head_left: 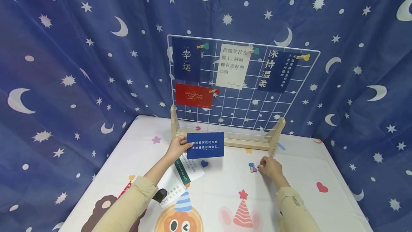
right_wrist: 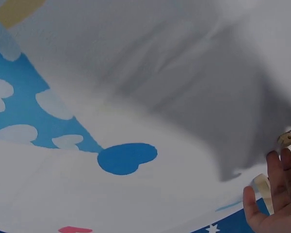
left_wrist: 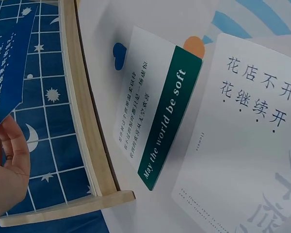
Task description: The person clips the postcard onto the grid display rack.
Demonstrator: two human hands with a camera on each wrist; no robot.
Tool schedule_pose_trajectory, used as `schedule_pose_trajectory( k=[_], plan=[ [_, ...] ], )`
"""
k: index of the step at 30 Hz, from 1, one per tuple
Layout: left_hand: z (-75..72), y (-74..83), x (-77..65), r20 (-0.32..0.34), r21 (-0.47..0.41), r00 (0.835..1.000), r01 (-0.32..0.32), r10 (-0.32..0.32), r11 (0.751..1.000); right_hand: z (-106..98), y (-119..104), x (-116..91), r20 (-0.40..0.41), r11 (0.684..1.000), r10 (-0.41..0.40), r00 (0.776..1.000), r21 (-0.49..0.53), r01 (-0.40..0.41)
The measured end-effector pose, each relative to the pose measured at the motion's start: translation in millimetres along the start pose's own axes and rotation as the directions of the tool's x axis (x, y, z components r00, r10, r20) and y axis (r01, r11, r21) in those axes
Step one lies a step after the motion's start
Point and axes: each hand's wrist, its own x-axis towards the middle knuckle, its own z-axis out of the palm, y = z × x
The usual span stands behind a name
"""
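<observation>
My left hand (head_left: 177,146) pinches a dark blue card (head_left: 206,146) by its left edge, holding it up in front of the rack's base. White lettering runs across the card, and in the left wrist view the card (left_wrist: 9,63) is cut off by the frame. Over the table on the right, my right hand (head_left: 271,169) has a small wooden clothespin (right_wrist: 290,138) at its fingertips, partly out of frame in the right wrist view. Just left of these fingertips lie several small clothespins (head_left: 253,168) with blue and purple hearts.
A white wire grid rack (head_left: 238,110) on wooden feet stands at the back. Clothespins hold two blue cards, a white card (head_left: 232,66) and a red card (head_left: 194,96) on it. Below my left forearm lie a green-striped card (head_left: 190,167) and a white card (head_left: 170,185).
</observation>
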Motion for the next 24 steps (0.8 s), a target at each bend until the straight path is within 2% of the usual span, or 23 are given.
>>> schedule_pose_trajectory(
  k=[5,6,7,10,12,15,24],
  plan=[
    [0.5,1.6,8.0,-0.015,-0.029,0.999,-0.035,0.035,0.999,2.7,-4.7,0.2,-0.009,1.000,-0.001,1.000,-0.030,0.001],
    [0.5,1.3,9.4,-0.015,-0.036,0.999,-0.048,0.047,0.998,3.3,-5.1,0.0,-0.015,0.999,-0.004,1.000,-0.036,0.004],
    [-0.1,-1.9,12.3,-0.010,-0.061,0.996,-0.090,0.089,0.994,3.7,-5.3,-0.3,-0.023,0.999,-0.009,1.000,-0.040,0.008],
    [1.6,-2.0,16.4,-0.027,-0.072,0.994,-0.108,0.106,0.992,4.6,-5.2,-1.6,-0.050,0.998,-0.026,0.998,-0.053,0.023],
    [5.0,1.6,18.5,-0.039,-0.068,0.994,-0.105,0.103,0.992,5.2,-4.0,-2.4,-0.065,0.998,-0.026,0.998,-0.062,0.022],
    [11.0,11.1,19.5,-0.062,-0.043,0.997,-0.038,0.035,0.998,7.5,-3.7,-3.0,-0.081,0.997,-0.021,0.996,-0.074,0.015],
    [20.4,23.5,23.6,-0.083,-0.084,0.996,-0.027,0.020,0.996,16.4,-4.7,-3.9,-0.182,0.999,-0.027,0.983,-0.043,0.019]
  ],
)
